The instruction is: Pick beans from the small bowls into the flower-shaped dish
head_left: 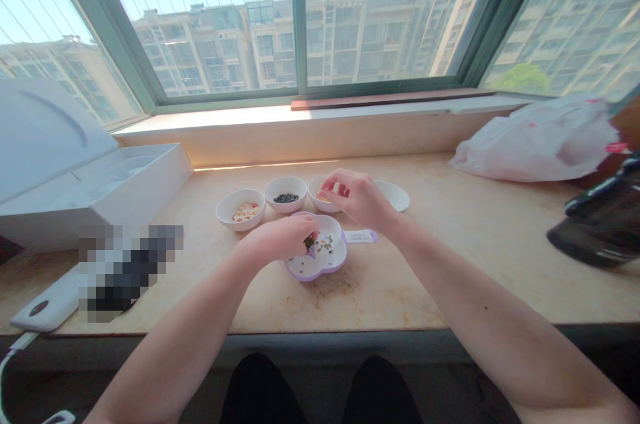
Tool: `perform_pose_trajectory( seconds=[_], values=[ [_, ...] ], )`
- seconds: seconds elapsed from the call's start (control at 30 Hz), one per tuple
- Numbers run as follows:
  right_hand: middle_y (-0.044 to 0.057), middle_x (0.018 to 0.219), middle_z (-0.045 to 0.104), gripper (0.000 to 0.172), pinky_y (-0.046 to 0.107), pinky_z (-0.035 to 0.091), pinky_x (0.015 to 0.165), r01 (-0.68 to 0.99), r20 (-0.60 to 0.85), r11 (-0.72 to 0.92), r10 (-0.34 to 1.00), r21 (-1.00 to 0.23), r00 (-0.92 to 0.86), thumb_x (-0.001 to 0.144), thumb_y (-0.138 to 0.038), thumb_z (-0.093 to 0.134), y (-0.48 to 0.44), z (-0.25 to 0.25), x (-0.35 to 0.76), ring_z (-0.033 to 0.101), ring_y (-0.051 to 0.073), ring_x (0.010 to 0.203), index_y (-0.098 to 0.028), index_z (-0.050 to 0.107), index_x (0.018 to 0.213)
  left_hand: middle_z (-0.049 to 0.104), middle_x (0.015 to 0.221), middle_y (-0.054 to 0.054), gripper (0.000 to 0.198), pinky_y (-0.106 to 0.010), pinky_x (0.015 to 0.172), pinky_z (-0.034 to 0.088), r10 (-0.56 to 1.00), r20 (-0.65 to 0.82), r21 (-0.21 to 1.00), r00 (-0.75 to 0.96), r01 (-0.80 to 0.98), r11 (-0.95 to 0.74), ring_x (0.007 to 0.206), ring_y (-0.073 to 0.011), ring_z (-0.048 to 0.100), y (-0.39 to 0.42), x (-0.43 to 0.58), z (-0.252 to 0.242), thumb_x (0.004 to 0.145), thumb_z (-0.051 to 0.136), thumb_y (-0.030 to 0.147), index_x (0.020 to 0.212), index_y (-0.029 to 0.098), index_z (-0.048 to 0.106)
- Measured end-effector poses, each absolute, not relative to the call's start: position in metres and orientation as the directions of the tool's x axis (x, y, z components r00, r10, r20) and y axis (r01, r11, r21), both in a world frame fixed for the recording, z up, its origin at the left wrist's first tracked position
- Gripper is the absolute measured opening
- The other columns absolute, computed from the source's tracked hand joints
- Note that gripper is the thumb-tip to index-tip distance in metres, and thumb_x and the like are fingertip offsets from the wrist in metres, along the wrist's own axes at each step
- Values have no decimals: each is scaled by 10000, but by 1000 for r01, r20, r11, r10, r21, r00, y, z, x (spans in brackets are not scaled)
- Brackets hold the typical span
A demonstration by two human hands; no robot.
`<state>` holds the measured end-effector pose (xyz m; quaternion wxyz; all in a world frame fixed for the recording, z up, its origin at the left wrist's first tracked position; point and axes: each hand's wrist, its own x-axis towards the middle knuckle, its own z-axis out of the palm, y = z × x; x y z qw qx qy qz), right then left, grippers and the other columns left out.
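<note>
- Head view: at the near edge, two dark-clad knees (257, 391) are seen below the counter (400, 304).
- On the left, a white device (47, 304) with a cable attached is placed beside a dark, pixelated object (133, 277).
- On the counter's middle, a purple-rimmed dish (313, 269) is set, its handle pointed right; green beans (326, 244) are scattered in it.
- Over the dish's left side the left hand (280, 241) is held, fingers curled together at a cluster of beans; whether any are gripped cannot be told.
- Farther off, the right hand (359, 194) is held over the right bowl (320, 204), fingers bent downward; whether anything is pinched cannot be told.
- Beside that bowl, black beans are held in the middle bowl (269, 195), pale slices in the left bowl (224, 212).
- Behind the right wrist, a white plate (397, 196) is partly hidden.
- Beyond, an open white box (145, 177) and a plastic bag (537, 141) are flanked by windows.
</note>
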<state>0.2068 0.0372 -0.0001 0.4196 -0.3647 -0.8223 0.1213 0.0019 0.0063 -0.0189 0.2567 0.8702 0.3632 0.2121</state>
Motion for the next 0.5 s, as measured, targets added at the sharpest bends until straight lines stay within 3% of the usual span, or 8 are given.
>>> perform_pose_trajectory(
  seconds=[0.17, 0.37, 0.5],
  values=[
    [34, 817, 718, 175, 299, 429, 653, 657, 584, 586, 768, -475, -262, 906, -355, 648, 47, 10, 223, 585, 160, 657, -196, 700, 856, 584, 677, -15, 310, -290, 622, 363, 711, 186, 485, 679, 566, -667, 619, -170, 482, 10, 6, -18, 590, 618, -73, 522, 212, 517],
    [91, 917, 758, 188, 329, 467, 748, 893, 447, 268, 890, -360, -87, 923, -309, 587, 62, 15, 246, 676, 233, 851, -194, 729, 878, 520, 563, 13, 331, -272, 551, 322, 688, 244, 493, 683, 523, -695, 516, -144, 399, 15, 5, -25, 618, 630, -27, 461, 226, 487],
    [121, 962, 768, 232, 349, 494, 764, 950, 333, 91, 943, -300, 14, 915, -343, 581, 68, 15, 261, 701, 272, 919, -194, 759, 912, 498, 564, 24, 343, -281, 576, 321, 730, 217, 554, 648, 534, -639, 507, -141, 390, 15, 5, -27, 640, 645, -36, 480, 227, 492]
  ],
)
